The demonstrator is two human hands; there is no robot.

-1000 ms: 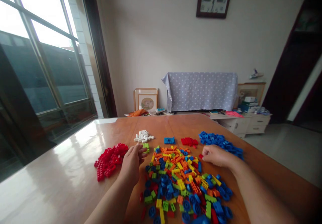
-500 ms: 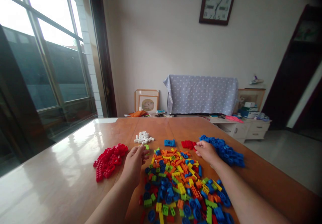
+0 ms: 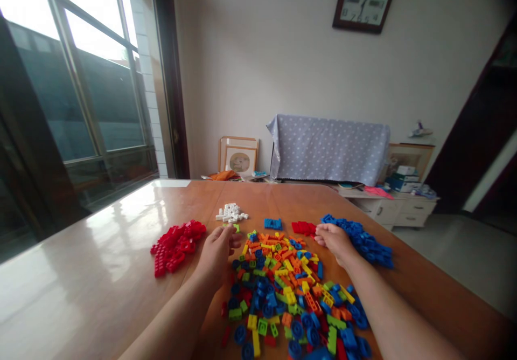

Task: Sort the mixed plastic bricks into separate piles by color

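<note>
My left hand (image 3: 218, 248) is over the table, between the red brick pile (image 3: 177, 246) and the mixed heap. Its fingers are curled in; anything held in them is hidden. Just beyond its fingertips lie a few lime green bricks (image 3: 236, 228). My right hand (image 3: 334, 240) is closed, fingertips pressed together beside a small group of red bricks (image 3: 302, 228). I cannot make out what it holds, if anything. Between my forearms spreads a heap of mixed toy bricks (image 3: 288, 295) in orange, yellow, lime, blue and red, with blue wheels among them.
A white brick pile (image 3: 231, 213) and a small blue brick group (image 3: 273, 223) stand behind the heap. A larger blue brick pile (image 3: 359, 239) is at the right of the wooden table (image 3: 121, 284). Beyond are a cloth-covered object (image 3: 329, 147) and a low cabinet (image 3: 404, 212).
The view has tilted a little, so the clock sits higher and further right. Both hands stay near the same piles, with only slight movement of the fingers.
</note>
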